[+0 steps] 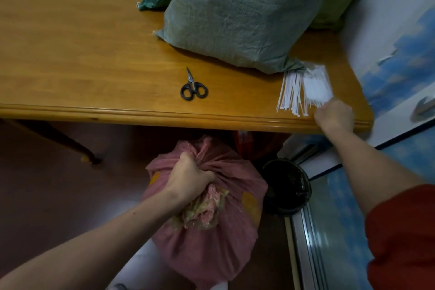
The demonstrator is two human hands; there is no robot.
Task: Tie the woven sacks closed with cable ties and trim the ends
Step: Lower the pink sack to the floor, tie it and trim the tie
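Indoors, the wooden counter (82, 54) carries scissors (193, 89), cable ties (292, 94) and green sacks (235, 12). Over the brown floor (47, 172), the left hand (188, 179) clenches the pink sack (211, 247) at its neck. The right hand (334, 115) is too blurred to tell its grip.

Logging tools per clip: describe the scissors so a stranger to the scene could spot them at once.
Find the wooden table across the top of the view. Near its front edge, before the big green sack and left of the white cable ties, lie the scissors. Small, black-handled, they lie alone on bare wood.
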